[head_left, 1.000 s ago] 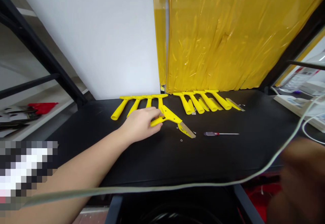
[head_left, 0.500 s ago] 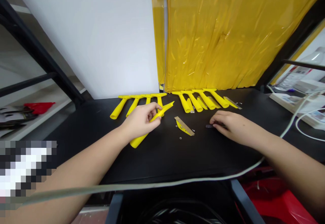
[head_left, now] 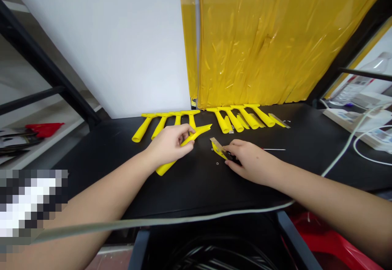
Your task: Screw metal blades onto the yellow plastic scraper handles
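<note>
My left hand (head_left: 173,145) is closed around a yellow plastic T-shaped handle (head_left: 168,168), its flat head pointing up to the right and its hollow end toward me. My right hand (head_left: 252,160) is closed on what looks like a screwdriver (head_left: 275,149); its thin shaft sticks out behind the hand, and the dark grip is mostly hidden. Those fingertips are at a yellow blade piece with a metal strip (head_left: 218,147) on the table. Whether they touch it I cannot tell. A small nut (head_left: 217,163) lies nearby.
Several yellow handles (head_left: 142,129) stand in a row at the back left, and more handles (head_left: 234,120) with blade pieces (head_left: 278,120) at the back right. A white cable (head_left: 214,216) crosses in front of the black table (head_left: 183,196). An open drawer (head_left: 137,249) lies below.
My right hand has moved left to the blade piece, and the thin metal shaft now shows behind it. My left hand keeps its hold on the yellow handle.
</note>
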`<state>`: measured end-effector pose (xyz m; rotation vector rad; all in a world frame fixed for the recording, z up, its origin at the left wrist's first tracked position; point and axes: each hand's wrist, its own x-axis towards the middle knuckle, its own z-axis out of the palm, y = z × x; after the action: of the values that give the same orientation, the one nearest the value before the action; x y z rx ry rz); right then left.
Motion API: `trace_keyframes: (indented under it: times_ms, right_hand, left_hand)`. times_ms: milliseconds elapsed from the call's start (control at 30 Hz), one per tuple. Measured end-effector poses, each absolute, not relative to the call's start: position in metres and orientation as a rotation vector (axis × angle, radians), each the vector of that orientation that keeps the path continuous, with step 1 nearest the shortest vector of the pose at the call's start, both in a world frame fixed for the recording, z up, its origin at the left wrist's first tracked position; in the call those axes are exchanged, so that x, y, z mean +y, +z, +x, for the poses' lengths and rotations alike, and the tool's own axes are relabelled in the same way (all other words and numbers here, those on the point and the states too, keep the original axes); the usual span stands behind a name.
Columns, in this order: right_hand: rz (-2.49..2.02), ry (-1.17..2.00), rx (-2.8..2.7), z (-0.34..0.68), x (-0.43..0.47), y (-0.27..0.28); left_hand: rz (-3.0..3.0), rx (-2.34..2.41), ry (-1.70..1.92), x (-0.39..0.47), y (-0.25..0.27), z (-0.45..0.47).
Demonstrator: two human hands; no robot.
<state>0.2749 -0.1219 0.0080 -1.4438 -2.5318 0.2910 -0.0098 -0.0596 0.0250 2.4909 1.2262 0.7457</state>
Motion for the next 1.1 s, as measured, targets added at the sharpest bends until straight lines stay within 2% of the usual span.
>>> trace_keyframes:
  times_ms: [467,833,1100]
  right_hand:
    - [-1.515,0.171,-2.715,0.245,-0.103,0.018]
    - [-1.688,0.05,-2.769,0.215,-0.051,0.029]
    - [-1.608,0.033,-2.79,0.208,-0.005,0.029]
  left_hand:
    - [2.504,1.279,0.67,-0.062,0.028,-0.007]
    - [2.535,1.295,0.656,-0.061,0.029,-0.007]
    - [2.551,1.293,0.665,-0.062,0.028,-0.009]
